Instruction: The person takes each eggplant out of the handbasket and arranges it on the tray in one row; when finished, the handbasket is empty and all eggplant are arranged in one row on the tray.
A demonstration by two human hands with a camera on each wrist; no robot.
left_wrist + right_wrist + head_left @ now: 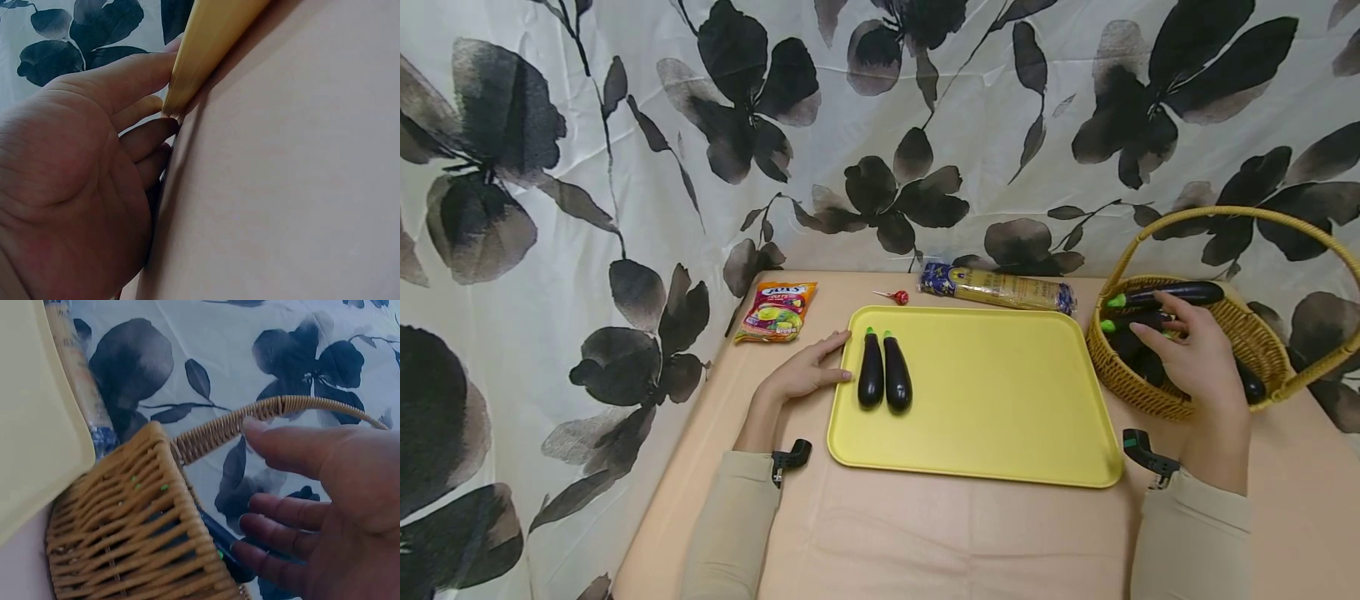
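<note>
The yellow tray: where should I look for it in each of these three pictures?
Head: just right of centre, in the lower half, seen whole from above: yellow tray.
Left wrist: at the top, near the middle, only part of it, seen nearly edge-on.
Right wrist: upper left, paler, cut off by the frame.
Shared landmark: the flowered cloth, visible in all three.

I'd say home-like, exact rm unclear — floral curtain (880, 125) across upper frame, cloth-covered table (970, 533) lower ctr, wicker basket (1131, 386) w/ eggplants (1138, 298) far right.
</note>
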